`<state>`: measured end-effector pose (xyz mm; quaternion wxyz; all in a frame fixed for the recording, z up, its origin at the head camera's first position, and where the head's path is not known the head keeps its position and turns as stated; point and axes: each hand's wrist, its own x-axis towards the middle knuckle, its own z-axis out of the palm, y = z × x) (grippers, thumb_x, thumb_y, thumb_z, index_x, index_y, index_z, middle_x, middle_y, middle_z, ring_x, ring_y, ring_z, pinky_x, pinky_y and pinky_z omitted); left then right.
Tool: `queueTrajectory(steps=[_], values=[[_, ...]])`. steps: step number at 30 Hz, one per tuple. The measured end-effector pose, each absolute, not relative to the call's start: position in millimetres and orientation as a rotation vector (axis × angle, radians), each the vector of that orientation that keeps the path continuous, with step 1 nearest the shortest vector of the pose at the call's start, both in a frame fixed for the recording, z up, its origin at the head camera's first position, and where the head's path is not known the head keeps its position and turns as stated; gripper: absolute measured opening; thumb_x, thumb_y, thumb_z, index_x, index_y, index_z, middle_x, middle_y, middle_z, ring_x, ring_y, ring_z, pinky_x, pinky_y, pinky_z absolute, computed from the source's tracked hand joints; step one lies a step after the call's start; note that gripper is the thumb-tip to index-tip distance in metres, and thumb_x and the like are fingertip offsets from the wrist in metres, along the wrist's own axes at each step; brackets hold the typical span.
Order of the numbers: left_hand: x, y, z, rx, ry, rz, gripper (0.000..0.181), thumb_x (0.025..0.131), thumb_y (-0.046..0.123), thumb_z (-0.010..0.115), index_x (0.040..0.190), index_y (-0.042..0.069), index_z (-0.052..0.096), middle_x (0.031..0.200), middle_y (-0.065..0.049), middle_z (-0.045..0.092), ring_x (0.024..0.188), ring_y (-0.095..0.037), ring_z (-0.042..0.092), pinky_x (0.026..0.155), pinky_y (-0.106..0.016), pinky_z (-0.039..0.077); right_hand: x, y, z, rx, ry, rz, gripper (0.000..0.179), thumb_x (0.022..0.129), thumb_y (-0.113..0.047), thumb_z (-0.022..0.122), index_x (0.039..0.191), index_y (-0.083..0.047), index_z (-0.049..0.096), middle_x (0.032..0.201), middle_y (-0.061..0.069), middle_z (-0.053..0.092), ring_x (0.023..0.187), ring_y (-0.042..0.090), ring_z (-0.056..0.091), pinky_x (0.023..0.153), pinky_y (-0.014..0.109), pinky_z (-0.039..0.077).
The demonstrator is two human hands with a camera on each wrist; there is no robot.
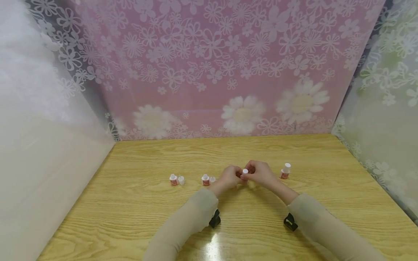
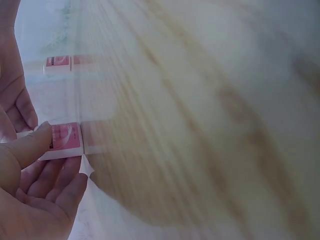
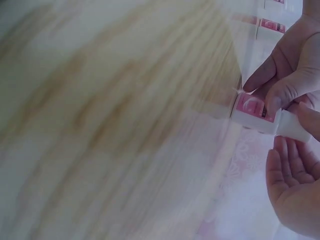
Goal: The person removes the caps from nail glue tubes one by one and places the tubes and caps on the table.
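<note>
Between both hands, a small white bottle with a red label stands upright on the table. My left hand holds its body between thumb and fingers. The white cap on top is pinched by my right hand, as the right wrist view shows with thumb above and fingers below. To the left are two similar bottles, one farther and one nearer, each with a white cap, the far cap and the near cap, lying beside it. Right of my hands stands a capped bottle.
All of it is on a wood-grain table. Behind rises a pink flowered curtain, with pale sheets at left and right. Black straps, left and right, hang at the wrists.
</note>
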<state>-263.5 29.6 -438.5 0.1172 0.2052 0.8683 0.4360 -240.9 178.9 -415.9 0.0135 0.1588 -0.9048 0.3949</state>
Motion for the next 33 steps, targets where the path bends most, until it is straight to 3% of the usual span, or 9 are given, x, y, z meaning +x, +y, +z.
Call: queueTrajectory(steps=[10,33], values=[[-263.8,26.9,-437.8,0.558,2.477,1.296,0.009,0.073,0.011,0.073,0.079,0.005,0.068,0.071,0.004,0.062,0.058,-0.007,0.045,0.05,-0.02,0.038,-246.1,183.8,-419.9,0.658,-2.759,1.258,0.013,0.073,-0.014,0.073,0.075,-0.008,0.062,0.069,-0.003,0.059,0.064,0.011,0.054,0.056,0.026,0.044],[-264.6,26.1,-441.3,0.552,2.452,1.316,0.012,0.072,0.011,0.073,0.078,0.003,0.068,0.068,0.005,0.06,0.059,-0.005,0.044,0.051,-0.017,0.037,-262.2,193.7,-421.6,0.993,-2.766,1.398,0.011,0.077,-0.012,0.069,0.082,-0.005,0.063,0.075,-0.001,0.062,0.069,0.014,0.056,0.061,0.027,0.045]])
